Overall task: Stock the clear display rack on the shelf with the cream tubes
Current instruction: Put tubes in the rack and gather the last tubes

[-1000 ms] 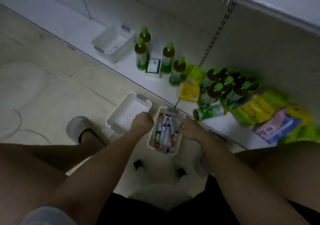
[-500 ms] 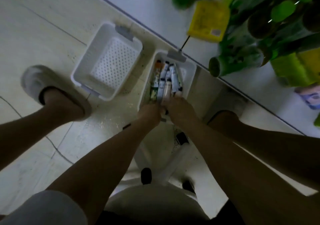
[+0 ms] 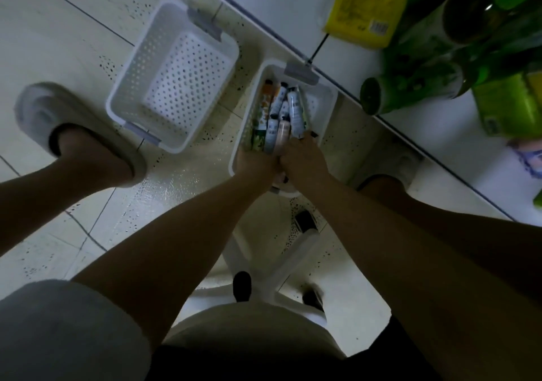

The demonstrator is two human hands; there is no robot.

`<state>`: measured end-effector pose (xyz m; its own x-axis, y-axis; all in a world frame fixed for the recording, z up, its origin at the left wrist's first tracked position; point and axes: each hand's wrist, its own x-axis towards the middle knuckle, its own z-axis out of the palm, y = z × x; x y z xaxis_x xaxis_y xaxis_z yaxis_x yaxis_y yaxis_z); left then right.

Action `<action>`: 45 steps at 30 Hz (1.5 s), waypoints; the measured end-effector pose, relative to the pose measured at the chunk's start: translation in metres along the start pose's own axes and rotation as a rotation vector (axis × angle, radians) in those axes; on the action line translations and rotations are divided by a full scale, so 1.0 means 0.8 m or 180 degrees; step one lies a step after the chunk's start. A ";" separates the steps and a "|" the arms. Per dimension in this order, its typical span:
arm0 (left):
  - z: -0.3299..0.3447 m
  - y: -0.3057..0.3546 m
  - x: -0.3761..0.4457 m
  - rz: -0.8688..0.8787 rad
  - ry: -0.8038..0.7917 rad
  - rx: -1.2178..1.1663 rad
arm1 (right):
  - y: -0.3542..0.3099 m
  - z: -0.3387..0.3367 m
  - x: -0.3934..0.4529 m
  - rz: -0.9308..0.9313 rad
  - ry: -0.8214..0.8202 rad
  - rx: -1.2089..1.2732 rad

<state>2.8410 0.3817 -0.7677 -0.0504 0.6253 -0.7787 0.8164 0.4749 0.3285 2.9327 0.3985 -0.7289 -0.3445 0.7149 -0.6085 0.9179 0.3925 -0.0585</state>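
Two hands reach down side by side into a white perforated basket [image 3: 325,99] on the tiled floor [image 3: 58,43]. The left hand [image 3: 255,163] and right hand [image 3: 303,159] lie over the near ends of the cream tubes [image 3: 278,113] packed lengthwise inside; whether the fingers grip any tube cannot be told. Print on the tubes is too blurred to read. Another white basket [image 3: 176,72] sits just left. Beyond, a low white shelf [image 3: 281,8] carries green bottles [image 3: 410,87] and a yellow packet [image 3: 366,5] bearing a barcode.
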 end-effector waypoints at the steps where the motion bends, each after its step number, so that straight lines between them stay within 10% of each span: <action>1: -0.021 -0.001 -0.021 0.0229 -0.0015 0.0313 | 0.003 -0.009 -0.004 0.0118 -0.0053 0.0248; 6: -0.096 -0.008 -0.050 0.0389 -0.0890 0.0752 | 0.030 -0.056 -0.028 0.0516 -0.0068 0.2547; 13: -0.226 0.015 -0.124 0.1102 -0.0628 -0.0816 | 0.037 -0.153 -0.106 0.0974 0.0089 0.4365; 21: -0.329 0.105 -0.236 0.1906 -0.0103 -0.2212 | 0.036 -0.256 -0.212 0.0160 0.1199 0.5716; 32: -0.393 0.253 -0.443 0.3489 0.0418 -0.2053 | 0.053 -0.459 -0.400 -0.1224 0.3008 0.5156; 45: -0.417 0.374 -0.547 0.4142 0.0998 -0.1760 | 0.156 -0.531 -0.529 -0.0468 0.4583 0.3710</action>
<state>2.9153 0.4567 -0.1506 0.3595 0.8650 0.3502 0.0622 -0.3966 0.9159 3.1094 0.3909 -0.1425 0.2676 0.8402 0.4716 0.3090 0.3888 -0.8680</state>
